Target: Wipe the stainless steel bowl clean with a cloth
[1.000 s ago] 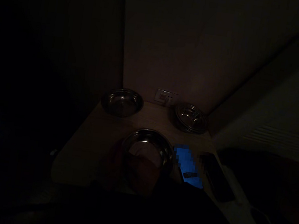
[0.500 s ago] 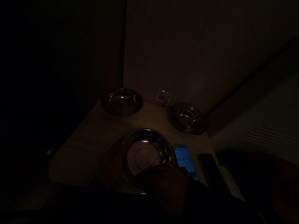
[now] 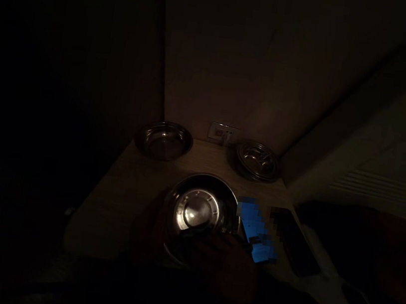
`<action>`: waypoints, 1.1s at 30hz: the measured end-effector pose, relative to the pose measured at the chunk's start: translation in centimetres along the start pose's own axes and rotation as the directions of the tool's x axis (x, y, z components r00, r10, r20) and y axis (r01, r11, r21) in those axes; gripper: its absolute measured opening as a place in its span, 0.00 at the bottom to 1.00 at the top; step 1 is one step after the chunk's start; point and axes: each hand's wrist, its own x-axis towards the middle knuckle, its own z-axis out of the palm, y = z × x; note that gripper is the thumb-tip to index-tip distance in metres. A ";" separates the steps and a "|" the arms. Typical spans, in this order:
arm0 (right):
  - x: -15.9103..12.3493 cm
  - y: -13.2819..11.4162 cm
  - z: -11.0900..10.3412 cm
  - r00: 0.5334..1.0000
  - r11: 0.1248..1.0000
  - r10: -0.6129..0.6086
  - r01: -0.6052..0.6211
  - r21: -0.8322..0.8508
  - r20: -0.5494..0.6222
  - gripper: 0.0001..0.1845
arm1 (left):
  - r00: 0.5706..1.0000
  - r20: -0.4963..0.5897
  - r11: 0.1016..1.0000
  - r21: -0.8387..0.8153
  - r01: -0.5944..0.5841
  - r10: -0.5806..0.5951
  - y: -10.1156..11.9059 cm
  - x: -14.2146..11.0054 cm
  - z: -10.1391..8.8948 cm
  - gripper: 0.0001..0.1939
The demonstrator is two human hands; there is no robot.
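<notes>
The scene is very dark. A steel plate (image 3: 197, 209) sits near the front of a small wooden table (image 3: 120, 201). My left hand (image 3: 148, 222) lies against the plate's left rim and seems to hold it. My right hand (image 3: 222, 255) rests over the plate's near right rim; its fingers are too dark to read. A lit blue phone screen (image 3: 256, 227) lies just right of the plate.
Two more steel plates stand at the back of the table, one on the left (image 3: 164, 140) and one on the right (image 3: 258, 161). A wall socket (image 3: 223, 132) sits between them. A dark phone (image 3: 294, 240) lies right of the blue screen. Bedding (image 3: 385, 167) fills the right.
My right hand has shifted over the near plate's lower rim, first right and then back left. The plate's centre now catches more light. The other plates have not moved.
</notes>
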 end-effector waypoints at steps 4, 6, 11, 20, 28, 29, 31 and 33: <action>-0.2 1.0 -0.2 0.994 0.991 0.104 -0.107 -0.077 -0.043 0.13 | 0.993 -0.032 0.987 0.117 -0.113 0.118 0.0 -1.0 0.0 0.22; -0.1 1.7 -0.7 0.986 0.977 0.167 -0.169 -0.128 -0.030 0.12 | 0.983 -0.016 0.965 0.193 -0.176 0.183 -0.2 -1.3 0.1 0.22; 0.6 2.3 -2.1 0.981 0.982 0.166 -0.156 -0.104 0.096 0.15 | 0.990 -0.081 0.975 0.199 -0.097 0.115 -0.2 -1.6 1.0 0.22; 2.4 -0.3 0.3 0.992 0.972 0.124 -0.124 0.199 0.014 0.18 | 0.995 -0.097 0.997 0.069 -0.017 0.024 -0.6 -1.0 1.5 0.23; 6.3 -2.5 1.3 0.953 0.948 0.245 -0.198 0.248 -0.176 0.23 | 0.992 -0.017 0.984 0.129 -0.121 0.125 -1.5 -0.6 0.8 0.23; 6.0 -2.5 1.1 0.960 0.949 0.228 -0.182 0.256 -0.163 0.23 | 0.992 -0.006 0.984 0.134 -0.121 0.123 -1.4 -0.7 0.7 0.23; 4.7 -1.9 0.5 0.979 0.953 0.182 -0.154 0.261 -0.089 0.21 | 0.995 -0.006 0.985 0.139 -0.102 0.104 -1.2 -0.8 0.7 0.22; 3.0 -0.8 -0.5 0.990 0.963 0.143 -0.141 0.232 0.007 0.18 | 0.995 -0.035 0.987 0.135 -0.088 0.093 -0.8 -0.9 0.9 0.23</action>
